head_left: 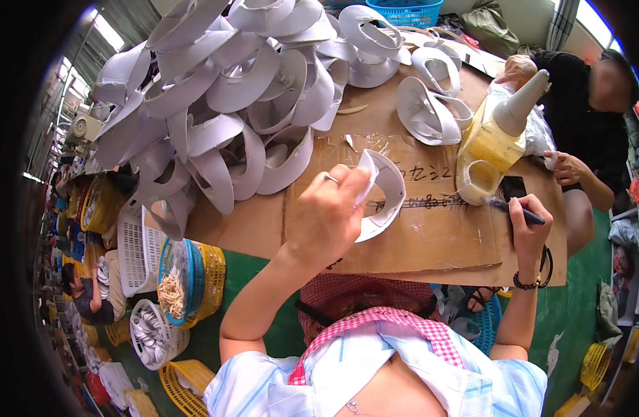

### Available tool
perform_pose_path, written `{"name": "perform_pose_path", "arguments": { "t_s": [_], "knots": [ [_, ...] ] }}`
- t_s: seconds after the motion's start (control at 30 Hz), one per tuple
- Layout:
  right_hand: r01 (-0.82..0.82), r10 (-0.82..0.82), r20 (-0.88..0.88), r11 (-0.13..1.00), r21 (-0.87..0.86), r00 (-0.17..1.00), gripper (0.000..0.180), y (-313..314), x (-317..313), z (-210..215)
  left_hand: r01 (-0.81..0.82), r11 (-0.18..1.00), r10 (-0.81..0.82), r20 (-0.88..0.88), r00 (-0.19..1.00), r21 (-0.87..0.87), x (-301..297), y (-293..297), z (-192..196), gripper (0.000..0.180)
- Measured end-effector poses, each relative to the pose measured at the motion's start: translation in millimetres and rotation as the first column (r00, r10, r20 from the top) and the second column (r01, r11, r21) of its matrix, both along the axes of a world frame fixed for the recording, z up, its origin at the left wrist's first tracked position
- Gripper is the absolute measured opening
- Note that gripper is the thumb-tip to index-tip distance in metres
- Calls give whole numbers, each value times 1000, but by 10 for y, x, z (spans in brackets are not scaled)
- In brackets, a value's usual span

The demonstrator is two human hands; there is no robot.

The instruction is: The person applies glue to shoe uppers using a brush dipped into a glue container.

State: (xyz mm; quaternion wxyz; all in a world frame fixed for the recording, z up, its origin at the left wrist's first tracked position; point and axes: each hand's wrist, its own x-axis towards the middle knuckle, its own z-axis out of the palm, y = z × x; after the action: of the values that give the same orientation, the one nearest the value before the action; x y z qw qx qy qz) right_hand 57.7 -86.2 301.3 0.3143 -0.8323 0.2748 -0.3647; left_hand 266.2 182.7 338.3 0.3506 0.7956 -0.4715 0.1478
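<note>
My left hand [326, 212] is closed on a white shoe upper [391, 212], a curved, hollow piece whose open loop faces up above the cardboard [437, 243]. My fingers pinch its upper left edge, and part of it is hidden behind them. On the right, my right hand [529, 222] grips a brush [503, 206] by its dark handle. The brush tip points left, close to the round mouth of a yellowish plastic glue pot [480, 177]. A grey cone-shaped piece [524, 104] rises from the pot's far end.
White uppers heap [222, 90] over the table's far left; a few lie [430, 111] behind the pot. A dark phone-like object [514, 187] lies beside it. Another person [583, 125] sits at the right. Baskets [212, 281] stand on the green floor at left.
</note>
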Motion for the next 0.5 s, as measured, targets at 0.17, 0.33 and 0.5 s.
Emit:
{"name": "perform_pose_path", "arguments": {
  "t_s": [0.17,0.33,0.5],
  "knots": [
    [-462,363,306,802,377,880,12,302,173,235,203,978,-204,-14,979,-41,-196,-119,23,22],
    [-745,743,127,666,-37,657,15,626,756,44,175,976,-195,-164,967,-131,-385,-81,-143,24],
    [-676,687,-19,709,-200,726,10,936,730,-323,-70,963,-30,-362,932,-259,-579,300,-534,17]
  ]
}}
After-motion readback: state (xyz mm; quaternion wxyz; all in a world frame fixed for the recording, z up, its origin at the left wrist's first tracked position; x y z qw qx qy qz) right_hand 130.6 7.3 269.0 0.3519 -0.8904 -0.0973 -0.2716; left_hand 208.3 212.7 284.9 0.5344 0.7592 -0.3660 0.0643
